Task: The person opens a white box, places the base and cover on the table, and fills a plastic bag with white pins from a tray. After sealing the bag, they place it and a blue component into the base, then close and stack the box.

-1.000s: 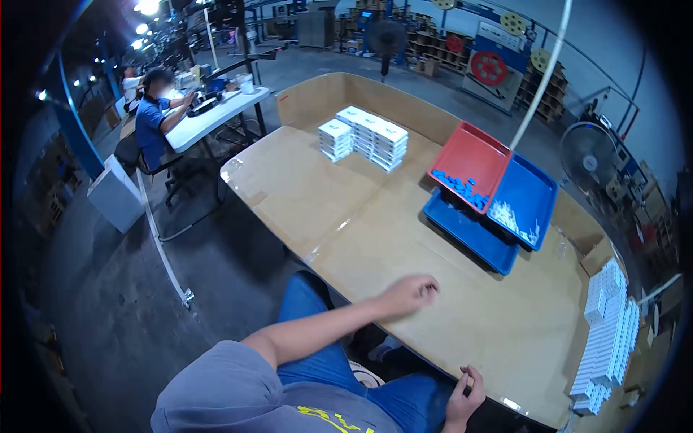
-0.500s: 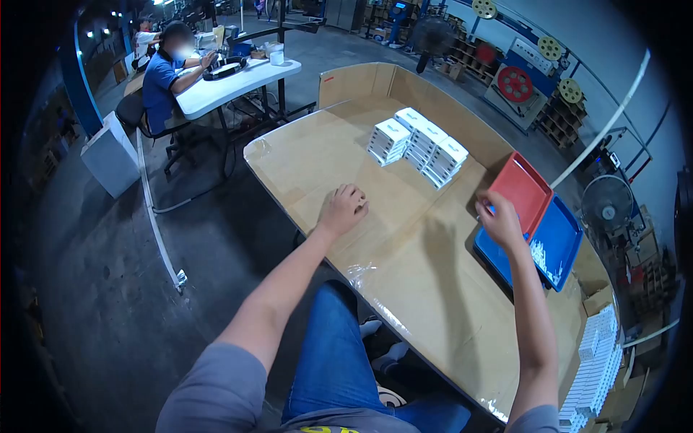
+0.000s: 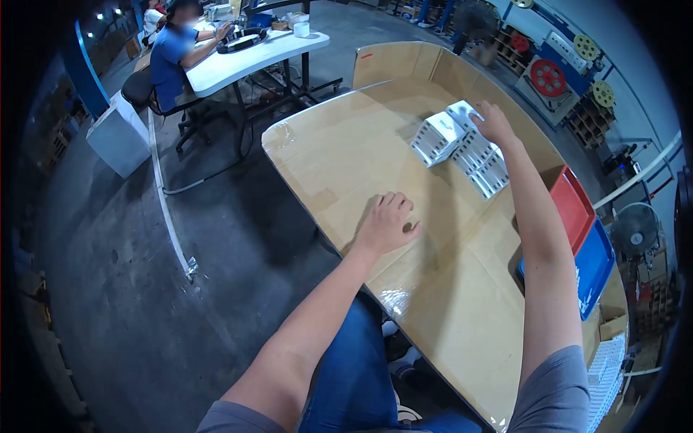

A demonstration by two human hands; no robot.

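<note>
My left hand point(image 3: 390, 222) hovers over or rests on the cardboard-covered table point(image 3: 325, 166), fingers spread and holding nothing. My right hand point(image 3: 496, 125) reaches across to the far end of a group of stacked small white boxes point(image 3: 469, 148), at their top. Its fingers look parted over the boxes; whether they touch one cannot be made out. The boxes stand in neat piles, dark marks along their sides. Right of my right forearm sit a red tray point(image 3: 574, 206) and a blue tray point(image 3: 598, 263), the latter with small white pieces partly hidden by the arm.
A raised cardboard wall point(image 3: 498, 94) runs along the table's far edge. More white boxes point(image 3: 606, 375) are packed at the lower right. Another person point(image 3: 173, 61) sits at a white table point(image 3: 267, 61) at the upper left. A fan point(image 3: 635, 234) stands beyond the trays.
My right hand has gone from beside the red tray to the stacked boxes, its fingers loosening from a curl. My left hand has shifted right over the table. The view has turned somewhat.
</note>
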